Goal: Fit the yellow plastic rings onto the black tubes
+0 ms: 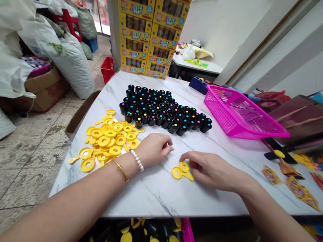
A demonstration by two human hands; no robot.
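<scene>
My left hand [154, 148] hovers over or rests on the table between a heap of yellow plastic rings with handles [104, 141] and a cluster of small black cups [160, 107]. Its fingers curl loosely, with a gap between thumb and forefinger and nothing visible in it. On the right, my right hand [208, 170] is beside a few loose yellow rings [177, 172]. Its forefinger reaches to the upper ring, seemingly touching it, and the thumb is apart. Coloured dots, mostly blue, show in the tops of the black cups.
A pink mesh basket [247, 112] stands at the right, near several small printed packets [298, 191]. Yellow printed boxes [152, 33] are stacked at the table's far end. Below the front edge, another pink basket [187, 235] holds black and yellow parts. White sacks [71, 65] stand left.
</scene>
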